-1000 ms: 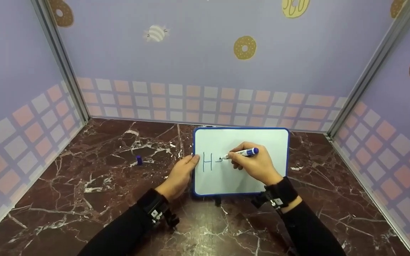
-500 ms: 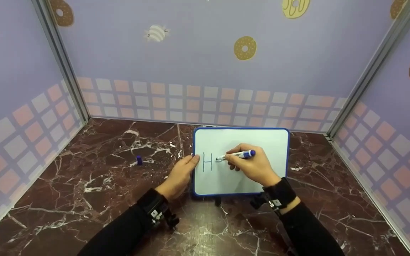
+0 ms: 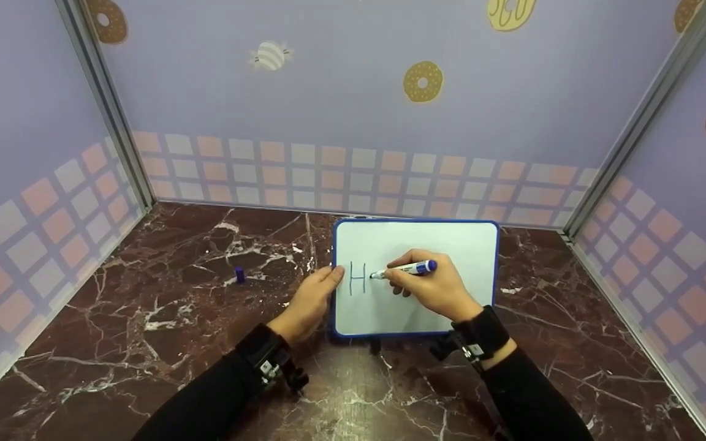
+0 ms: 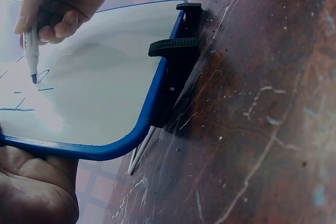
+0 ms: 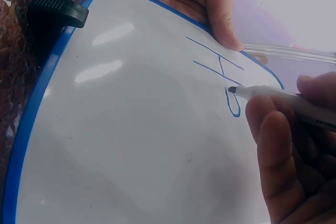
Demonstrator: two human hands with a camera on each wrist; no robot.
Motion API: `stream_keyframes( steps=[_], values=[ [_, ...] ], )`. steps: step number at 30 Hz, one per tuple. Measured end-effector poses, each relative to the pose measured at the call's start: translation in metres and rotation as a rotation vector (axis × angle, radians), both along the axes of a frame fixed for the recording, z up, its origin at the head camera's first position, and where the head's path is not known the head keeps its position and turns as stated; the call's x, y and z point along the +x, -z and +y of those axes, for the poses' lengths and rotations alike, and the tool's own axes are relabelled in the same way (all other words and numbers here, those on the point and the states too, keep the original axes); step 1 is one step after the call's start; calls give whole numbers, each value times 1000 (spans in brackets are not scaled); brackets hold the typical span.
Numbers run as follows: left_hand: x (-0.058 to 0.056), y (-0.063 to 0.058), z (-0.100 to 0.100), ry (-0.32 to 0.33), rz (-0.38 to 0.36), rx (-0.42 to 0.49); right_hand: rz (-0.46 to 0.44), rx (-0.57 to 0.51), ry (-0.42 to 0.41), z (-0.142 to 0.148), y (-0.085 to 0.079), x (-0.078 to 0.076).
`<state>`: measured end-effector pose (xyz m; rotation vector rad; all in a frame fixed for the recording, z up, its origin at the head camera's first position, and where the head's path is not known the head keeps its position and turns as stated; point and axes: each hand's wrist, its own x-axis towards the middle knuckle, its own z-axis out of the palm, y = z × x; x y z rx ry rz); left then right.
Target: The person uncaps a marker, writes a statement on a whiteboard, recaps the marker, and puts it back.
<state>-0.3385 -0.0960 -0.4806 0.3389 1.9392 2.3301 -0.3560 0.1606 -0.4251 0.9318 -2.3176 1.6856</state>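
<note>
Veined, glossy surface (image 3: 114, 343) below: right grip (image 3: 439, 288) pinches the slim marker (image 3: 411, 268), left grip (image 3: 309, 303) clasps the blue-rimmed whiteboard (image 3: 390, 242), purple cylinder (image 3: 240, 275) lying left of both grips.

White board (image 3: 371, 309); blue rim (image 3: 417, 220)

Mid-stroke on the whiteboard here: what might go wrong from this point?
Smudging: the left hand grips the edge of the whiteboard with its thumb close to the H; a slip inward might smear it.

Crooked line: the tip of the marker is at the small loop, so any board shift could spoil that shape.

Lost piece: the small purple piece lies loose on the table and might get knocked away.
</note>
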Motion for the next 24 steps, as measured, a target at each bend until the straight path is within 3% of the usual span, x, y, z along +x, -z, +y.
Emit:
stream_keyframes(
  steps=[24],
  values=[
    [-1,0,1,-21,4,-6,-62,81,-2,3,-2,2]
  ],
)
